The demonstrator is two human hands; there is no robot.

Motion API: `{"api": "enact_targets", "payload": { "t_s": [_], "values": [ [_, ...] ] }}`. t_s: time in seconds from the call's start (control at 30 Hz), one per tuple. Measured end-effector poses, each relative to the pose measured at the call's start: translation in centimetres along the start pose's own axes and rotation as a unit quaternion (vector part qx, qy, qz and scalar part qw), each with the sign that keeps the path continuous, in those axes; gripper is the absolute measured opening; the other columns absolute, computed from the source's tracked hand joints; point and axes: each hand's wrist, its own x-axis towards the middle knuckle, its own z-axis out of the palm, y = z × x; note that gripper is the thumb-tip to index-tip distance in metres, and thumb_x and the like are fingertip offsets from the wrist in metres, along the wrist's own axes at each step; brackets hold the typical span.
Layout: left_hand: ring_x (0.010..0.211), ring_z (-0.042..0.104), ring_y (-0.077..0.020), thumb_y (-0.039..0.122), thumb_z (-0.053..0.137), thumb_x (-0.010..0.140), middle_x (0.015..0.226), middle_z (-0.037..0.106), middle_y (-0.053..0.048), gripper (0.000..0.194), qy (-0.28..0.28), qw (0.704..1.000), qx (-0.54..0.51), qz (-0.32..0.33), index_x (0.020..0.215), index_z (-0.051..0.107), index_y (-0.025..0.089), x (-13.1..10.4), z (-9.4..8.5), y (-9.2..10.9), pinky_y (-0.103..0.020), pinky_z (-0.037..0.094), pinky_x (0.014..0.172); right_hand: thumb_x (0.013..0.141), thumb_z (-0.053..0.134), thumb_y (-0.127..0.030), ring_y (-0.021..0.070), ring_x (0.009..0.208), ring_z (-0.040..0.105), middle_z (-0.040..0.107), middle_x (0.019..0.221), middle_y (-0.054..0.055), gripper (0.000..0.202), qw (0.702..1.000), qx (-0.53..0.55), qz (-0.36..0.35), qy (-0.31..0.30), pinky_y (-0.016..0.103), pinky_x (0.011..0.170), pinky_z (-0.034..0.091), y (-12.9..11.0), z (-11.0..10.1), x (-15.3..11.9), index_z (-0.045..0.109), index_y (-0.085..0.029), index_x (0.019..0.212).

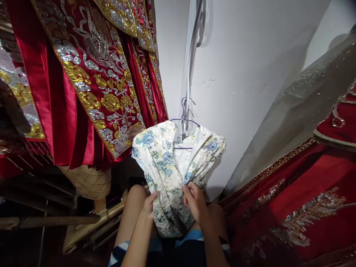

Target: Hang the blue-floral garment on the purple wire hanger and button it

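A floral garment (167, 168), white with blue flowers, hangs from a purple hanger (191, 121) on a hook at the wall (236, 55), its lower part over the wearer's lap; the bottom edge is folded under and hard to make out. The right hand (193, 196) pinches the garment's front opening just below the neckline, thumb and index finger nearly closed, its other fingers curled and partly hidden. The left hand (150, 203) is at the garment's left-side edge in view, fingers bent against the cloth; how tightly it grips, I cannot tell. Red embroidered cloth (102, 74) hangs to the left, cut off by the top of the view. A red beaded garment (300, 200) at right runs out of frame, its lower part dim. Bamboo poles (55, 221) at lower left fade into shadow
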Motion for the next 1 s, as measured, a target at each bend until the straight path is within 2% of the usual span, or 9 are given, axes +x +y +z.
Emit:
{"api": "enact_targets", "payload": {
  "t_s": [0.13,0.37,0.43,0.53,0.6,0.73,0.83,0.9,1.0],
  "values": [
    [0.104,0.069,-0.0324,0.039,0.09,0.058,0.102,0.076,-0.013,0.052,0.107,0.991,0.086,-0.006,0.1,0.075,0.012,-0.8,0.7,1.2,-0.041,0.052,0.097,0.095,0.047,-0.057,0.0145,0.054,0.045,0.046,0.059,-0.003,0.042,0.998,-0.053,-0.022,-0.019,0.028,0.055,0.038,-0.9,0.6,0.1,0.043,-0.024,0.069],
    [0.114,0.063,-0.0337,0.041,0.082,0.068,0.111,0.073,-0.014,0.056,0.155,0.964,0.199,0.08,0.115,0.069,0.014,-0.7,1.1,1.0,-0.045,0.047,0.103,0.089,0.055,-0.047,0.0128,0.049,0.039,0.047,0.053,-0.003,0.037,0.996,0.079,0.028,0.018,0.027,0.049,0.031,0.4,0.5,0.4,0.049,-0.022,0.062],
    [0.119,0.059,-0.0339,0.04,0.076,0.074,0.116,0.069,-0.015,0.056,0.261,0.917,0.245,0.178,0.122,0.063,0.015,0.0,0.4,0.0,-0.047,0.044,0.106,0.086,0.057,-0.045,0.012,0.048,0.037,0.046,0.052,-0.003,0.037,0.989,0.139,0.029,0.037,0.027,0.047,0.03,0.7,0.4,0.4,0.047,-0.022,0.059],
    [0.133,0.048,-0.0304,0.035,0.065,0.084,0.135,0.055,-0.015,0.059,0.407,0.779,0.324,0.349,0.137,0.048,0.017,0.6,-0.2,-2.5,-0.046,0.034,0.115,0.086,0.057,-0.044,0.0116,0.048,0.038,0.048,0.051,-0.003,0.036,0.988,0.148,0.019,0.039,0.026,0.047,0.031,0.3,0.5,0.2,0.049,-0.022,0.059],
    [0.139,0.04,-0.0284,0.031,0.061,0.087,0.144,0.045,-0.016,0.061,0.385,0.74,0.39,0.391,0.143,0.04,0.019,0.5,0.1,-4.4,-0.045,0.03,0.118,0.086,0.056,-0.044,0.0127,0.047,0.042,0.052,0.05,-0.002,0.035,0.994,0.107,0.028,0.005,0.026,0.048,0.032,-0.4,0.8,0.2,0.054,-0.021,0.061],
    [0.138,0.04,-0.0292,0.024,0.058,0.087,0.145,0.044,-0.015,0.049,0.281,0.73,0.491,0.384,0.135,0.049,0.021,0.3,1.5,-6.3,-0.045,0.033,0.113,0.09,0.051,-0.041,0.0137,0.043,0.043,0.054,0.047,-0.001,0.033,0.998,0.018,0.028,-0.057,0.027,0.047,0.033,-2.0,1.6,0.5,0.06,-0.021,0.065],
    [0.104,0.058,-0.0253,0.022,0.051,0.089,0.104,0.064,-0.009,0.01,0.236,0.742,0.517,0.355,0.089,0.062,0.021,0.8,1.8,-5.7,-0.037,0.045,0.091,0.088,0.051,-0.036,0.0134,0.041,0.042,0.056,0.046,-0.001,0.029,0.995,-0.005,0.02,-0.097,0.027,0.045,0.032,-2.9,1.7,1.4,0.063,-0.021,0.066],
    [0.081,0.057,-0.0208,0.024,0.047,0.092,0.078,0.061,-0.004,0.021,0.2,0.763,0.527,0.317,0.074,0.055,0.02,1.2,1.4,-5.2,-0.032,0.043,0.076,0.084,0.054,-0.036,0.0122,0.04,0.04,0.055,0.045,-0.002,0.025,0.995,0.01,0.019,-0.099,0.026,0.043,0.031,-3.9,1.2,2.7,0.064,-0.02,0.067],
    [0.072,0.053,-0.0185,0.03,0.046,0.096,0.073,0.057,-0.002,0.025,0.171,0.762,0.559,0.278,0.074,0.052,0.02,1.5,0.8,-5.2,-0.029,0.037,0.069,0.08,0.063,-0.04,0.0084,0.038,0.036,0.054,0.046,-0.003,0.025,0.997,0.061,-0.004,-0.042,0.022,0.039,0.029,-7.0,-0.3,6.0,0.065,-0.018,0.069]
  ]
}}
